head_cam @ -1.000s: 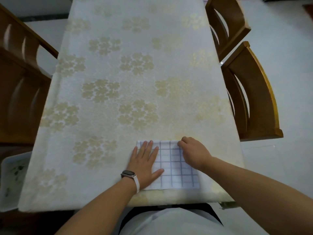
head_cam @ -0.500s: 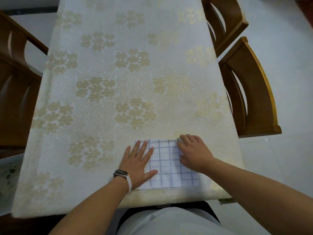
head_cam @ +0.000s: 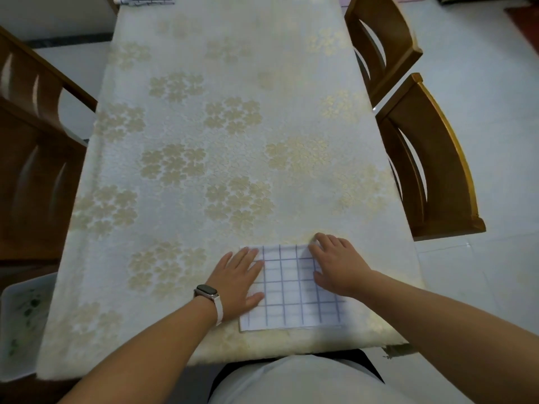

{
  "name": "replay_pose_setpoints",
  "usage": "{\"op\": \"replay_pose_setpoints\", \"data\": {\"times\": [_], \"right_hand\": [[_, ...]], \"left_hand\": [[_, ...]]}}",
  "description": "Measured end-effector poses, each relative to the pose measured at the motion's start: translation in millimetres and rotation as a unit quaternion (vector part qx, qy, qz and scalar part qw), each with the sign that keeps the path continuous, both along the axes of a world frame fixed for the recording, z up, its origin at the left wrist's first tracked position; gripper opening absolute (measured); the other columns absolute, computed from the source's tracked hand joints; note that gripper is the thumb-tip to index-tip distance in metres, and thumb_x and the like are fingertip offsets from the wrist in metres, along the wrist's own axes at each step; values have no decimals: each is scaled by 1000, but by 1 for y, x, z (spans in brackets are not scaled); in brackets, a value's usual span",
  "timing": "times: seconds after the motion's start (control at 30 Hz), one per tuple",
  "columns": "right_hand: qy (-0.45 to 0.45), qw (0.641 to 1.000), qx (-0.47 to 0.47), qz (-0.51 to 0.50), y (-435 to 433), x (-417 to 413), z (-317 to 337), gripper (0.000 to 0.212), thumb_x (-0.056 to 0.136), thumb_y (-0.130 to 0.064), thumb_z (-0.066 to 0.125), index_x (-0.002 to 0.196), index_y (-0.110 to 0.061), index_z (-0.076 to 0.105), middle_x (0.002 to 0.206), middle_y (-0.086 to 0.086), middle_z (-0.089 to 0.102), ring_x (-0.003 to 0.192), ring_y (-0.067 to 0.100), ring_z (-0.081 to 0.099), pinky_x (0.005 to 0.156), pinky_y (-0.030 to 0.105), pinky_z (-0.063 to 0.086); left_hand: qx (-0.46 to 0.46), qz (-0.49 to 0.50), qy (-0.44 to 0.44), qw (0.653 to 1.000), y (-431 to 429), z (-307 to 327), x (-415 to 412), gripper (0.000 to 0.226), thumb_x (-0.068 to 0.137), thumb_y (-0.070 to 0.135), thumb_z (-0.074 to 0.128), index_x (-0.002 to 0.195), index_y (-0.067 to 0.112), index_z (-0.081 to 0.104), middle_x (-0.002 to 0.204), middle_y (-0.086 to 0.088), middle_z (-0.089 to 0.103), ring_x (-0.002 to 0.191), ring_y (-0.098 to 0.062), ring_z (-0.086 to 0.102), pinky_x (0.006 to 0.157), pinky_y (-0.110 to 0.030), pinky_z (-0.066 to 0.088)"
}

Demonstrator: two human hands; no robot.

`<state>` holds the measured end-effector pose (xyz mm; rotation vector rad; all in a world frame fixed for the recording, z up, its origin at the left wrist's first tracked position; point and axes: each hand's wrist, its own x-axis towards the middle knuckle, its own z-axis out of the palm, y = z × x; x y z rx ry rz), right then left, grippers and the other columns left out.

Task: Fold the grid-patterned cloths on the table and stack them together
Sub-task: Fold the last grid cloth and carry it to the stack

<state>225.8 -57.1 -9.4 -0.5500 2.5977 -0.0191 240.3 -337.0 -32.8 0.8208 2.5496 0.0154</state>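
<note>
In the head view, a folded cloth (head_cam: 294, 287) lies square at the lower centre of the frame, close to the near edge of the counter (head_cam: 233, 141), likely so both arms reach it without stretching. The left hand (head_cam: 237, 284) lies flat and open on the cloth's left edge, gripping nothing, apparently pinning the layers. The right hand (head_cam: 338, 263) rests spread over the right side, fingers lightly curled at the upper right corner; whether they pinch that corner I cannot tell. More grid cloth (head_cam: 145, 0) shows at the upper left, well apart, probably the stack or the next piece.
</note>
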Motion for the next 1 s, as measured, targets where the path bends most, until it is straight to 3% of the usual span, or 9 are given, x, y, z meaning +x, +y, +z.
{"op": "replay_pose_setpoints", "data": {"times": [0.13, 0.23, 0.33, 0.5, 0.73, 0.87, 1.0], "right_hand": [[-3, 1000, -22, -4, -10, 5, 5, 52, 85, -30, 50, 133, -11, 45, 142, 16, 40, 127, 35, 41, 105, 41, 35], [11, 999, -43, -11, -12, 18, 1, 41, 77, -27, 52, 114, -10, 59, 122, 14, 56, 108, 35, 55, 89, 42, 47], [13, 997, -66, -33, -10, 38, -4, 34, 68, -28, 52, 96, -13, 63, 105, 10, 61, 90, 32, 61, 72, 38, 51], [7, 996, -73, -46, -7, 67, -8, 35, 62, -28, 61, 93, -13, 63, 101, 10, 62, 84, 30, 62, 62, 35, 52], [4, 994, -88, -62, -9, 87, -14, 44, 60, -32, 64, 101, -15, 58, 117, 13, 59, 98, 30, 61, 71, 35, 53], [11, 993, -93, -71, -10, 91, -19, 48, 60, -34, 68, 104, -17, 59, 124, 13, 59, 108, 29, 60, 76, 32, 52], [33, 989, -110, -90, -10, 92, -22, 45, 62, -34, 66, 102, -17, 59, 123, 12, 58, 106, 29, 60, 77, 33, 52]], "left_hand": [[37, 22, 2, 999, 34, 16, -25, 54, 94, 41, 43, 142, 17, 38, 153, -8, 31, 139, -27, 29, 110, -41, 25], [55, 23, -12, 998, 66, 19, -47, 42, 91, 40, 45, 126, 18, 49, 126, -6, 51, 114, -28, 49, 91, -39, 42], [41, 52, -50, 997, 93, 22, -61, 33, 91, 39, 44, 115, 18, 52, 114, -7, 55, 101, -29, 53, 82, -39, 43], [-10, 82, -74, 994, 116, 19, -73, 35, 90, 41, 48, 116, 18, 49, 119, -7, 50, 109, -30, 50, 88, -42, 43], [-95, 37, -104, 989, 130, 17, -79, 35, 87, 41, 51, 113, 18, 57, 120, -9, 52, 109, -32, 52, 86, -41, 44], [-56, 31, -177, 982, 128, 20, -76, 14, 89, 31, 53, 92, 18, 49, 106, -11, 60, 91, -30, 57, 71, -32, 42], [-5, 58, -213, 975, 113, 26, -75, 20, 94, 30, 48, 77, 19, 48, 92, -9, 59, 83, -28, 54, 66, -28, 37]]}}
